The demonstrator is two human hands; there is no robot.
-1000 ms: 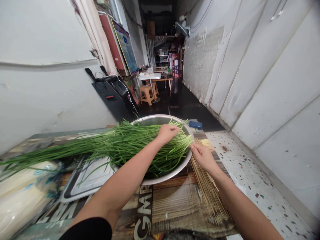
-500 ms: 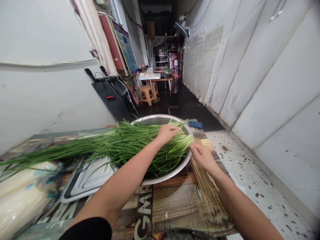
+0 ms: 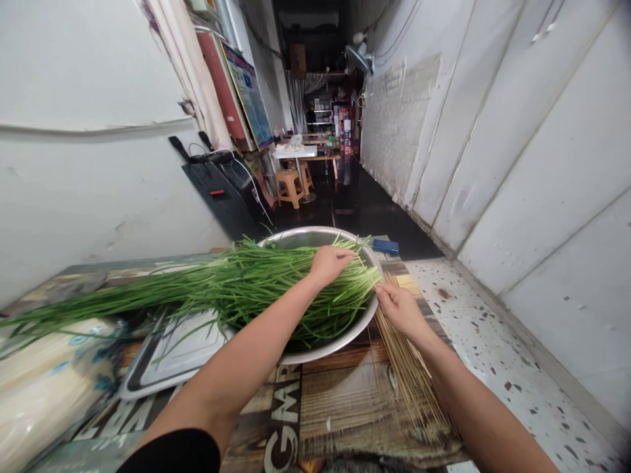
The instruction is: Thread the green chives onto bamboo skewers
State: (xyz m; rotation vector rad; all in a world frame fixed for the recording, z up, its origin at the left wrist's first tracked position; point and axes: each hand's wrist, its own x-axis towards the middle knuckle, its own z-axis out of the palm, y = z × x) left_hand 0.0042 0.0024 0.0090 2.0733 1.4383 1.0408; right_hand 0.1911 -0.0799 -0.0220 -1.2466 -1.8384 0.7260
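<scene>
Long garlic chives [image 3: 266, 279] fill a wide steel basin [image 3: 345, 341], their pale cut ends to the right and the green leaves trailing left over its rim. My left hand [image 3: 331, 264] lies over the chives with its fingertips pinched on several pale stems near the far right rim. At the right rim my right hand [image 3: 400, 309] is closed in a pinch, apparently on the end of a thin bamboo skewer by the stem ends; the fingers hide most of it. Loose bamboo skewers [image 3: 411, 374] lie on the table under my right wrist.
Left of the basin is a white tray [image 3: 170, 358] with a dark rim, beside a plastic-wrapped pale bundle [image 3: 54, 381]. A blue box [image 3: 385, 246] sits behind the basin on the wood-patterned table [image 3: 340, 407]. Farther off stand orange stools [image 3: 290, 187] and a white table [image 3: 296, 152].
Hardly anything differs. Both hands keep their places at the pale ends of the chives, and the view has shifted very slightly.
</scene>
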